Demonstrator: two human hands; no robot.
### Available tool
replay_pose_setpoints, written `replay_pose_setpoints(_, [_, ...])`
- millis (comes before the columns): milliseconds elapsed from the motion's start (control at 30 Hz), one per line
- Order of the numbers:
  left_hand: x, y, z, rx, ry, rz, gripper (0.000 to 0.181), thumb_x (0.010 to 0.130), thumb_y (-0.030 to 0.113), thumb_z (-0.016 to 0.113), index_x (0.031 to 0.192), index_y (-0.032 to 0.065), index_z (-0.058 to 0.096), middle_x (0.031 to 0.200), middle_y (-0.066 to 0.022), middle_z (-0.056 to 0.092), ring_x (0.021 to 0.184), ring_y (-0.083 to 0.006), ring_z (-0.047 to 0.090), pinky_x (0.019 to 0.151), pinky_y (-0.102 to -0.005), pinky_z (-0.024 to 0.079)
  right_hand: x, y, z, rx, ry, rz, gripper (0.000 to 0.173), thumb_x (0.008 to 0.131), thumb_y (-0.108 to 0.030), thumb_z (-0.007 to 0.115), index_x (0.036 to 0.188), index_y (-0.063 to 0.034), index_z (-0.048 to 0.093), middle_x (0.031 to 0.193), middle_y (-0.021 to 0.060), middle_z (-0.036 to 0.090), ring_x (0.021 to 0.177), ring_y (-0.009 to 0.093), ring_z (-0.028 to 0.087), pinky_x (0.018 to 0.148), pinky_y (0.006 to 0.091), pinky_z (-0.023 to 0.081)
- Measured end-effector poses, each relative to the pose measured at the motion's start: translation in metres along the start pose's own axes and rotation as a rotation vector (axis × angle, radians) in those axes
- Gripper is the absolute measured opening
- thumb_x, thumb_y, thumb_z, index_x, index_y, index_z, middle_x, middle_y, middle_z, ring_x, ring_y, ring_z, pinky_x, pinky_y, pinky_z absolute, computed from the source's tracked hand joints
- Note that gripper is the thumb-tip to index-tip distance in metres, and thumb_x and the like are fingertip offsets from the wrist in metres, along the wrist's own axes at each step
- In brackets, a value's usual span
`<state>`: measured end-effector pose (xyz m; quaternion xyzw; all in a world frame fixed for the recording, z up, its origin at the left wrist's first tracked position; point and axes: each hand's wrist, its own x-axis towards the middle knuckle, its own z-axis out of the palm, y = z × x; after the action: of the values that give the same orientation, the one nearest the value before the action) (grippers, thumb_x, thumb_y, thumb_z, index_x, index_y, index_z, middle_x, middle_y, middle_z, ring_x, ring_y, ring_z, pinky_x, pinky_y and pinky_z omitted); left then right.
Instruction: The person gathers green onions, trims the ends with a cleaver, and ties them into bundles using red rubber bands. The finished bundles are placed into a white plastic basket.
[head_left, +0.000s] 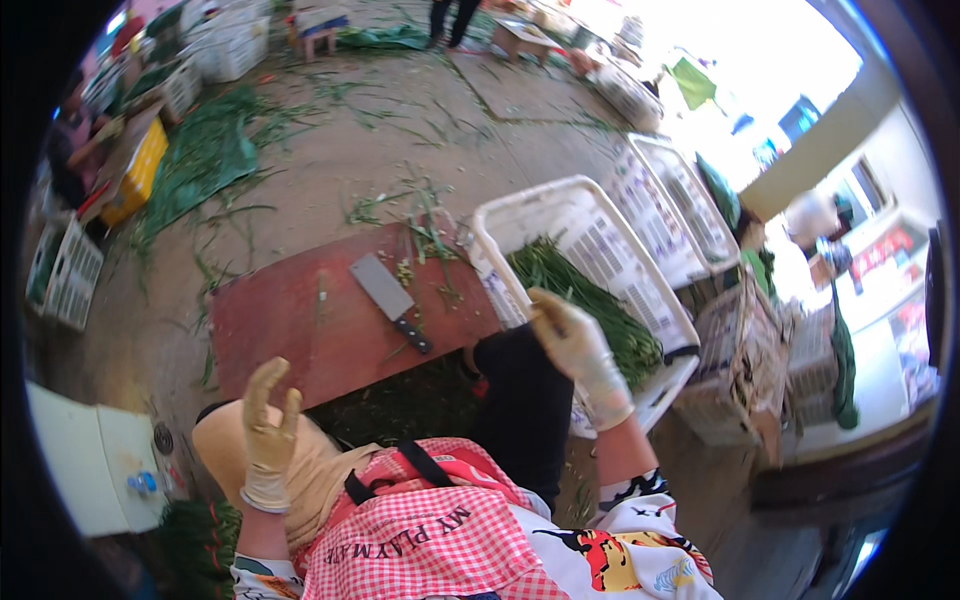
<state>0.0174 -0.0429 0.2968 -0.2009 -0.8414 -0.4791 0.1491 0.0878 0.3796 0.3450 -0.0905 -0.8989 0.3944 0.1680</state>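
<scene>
My left hand, in a cream glove, is raised over my cloth-covered knee with its fingers apart and nothing in it. My right hand, gloved too, hangs above my dark trouser leg beside a white plastic crate; its fingers are partly bent and no held thing shows. Long green stalks, perhaps garlic chives, lie inside that crate. Before me stands a low red board. A cleaver with a black handle lies flat on it, its handle towards me. Small green scraps are scattered near the board's far edge.
More white crates stand at the right and a crate at the far left. Loose green leaves and a green sheet cover parts of the floor. A person sits by a yellow box; another stands at the top. Tied green bundles lie lower left.
</scene>
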Motion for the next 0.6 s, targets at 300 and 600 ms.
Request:
replay_pose_setpoints(300, [-0.043,0.005,0.12,-0.29,-0.953,-0.46,0.042,0.083,0.007,0.072,0.123,-0.0018,0.06,0.116,-0.017,0.065,0.106,-0.0247,0.065,0.092,-0.0322,0.051,-0.08,0.252,-0.148,-0.016,0.287,0.64,0.037,0.094,-0.023,0.063,0.121,0.0015,0.063,0.111,0.0132,0.07,0.099,0.017,0.066,0.088,0.0289,0.05])
replay_pose_setpoints(600, [-0.042,-0.012,0.132,0.01,-0.966,-0.604,0.044,0.088,0.016,0.071,0.125,-0.0041,0.058,0.124,-0.0194,0.063,0.112,-0.0265,0.062,0.095,-0.0327,0.05,-0.009,0.34,-0.036,0.095,0.108,0.719,0.041,0.09,-0.028,0.063,0.119,-0.0002,0.064,0.113,0.016,0.07,0.106,0.023,0.066,0.093,0.0317,0.049])
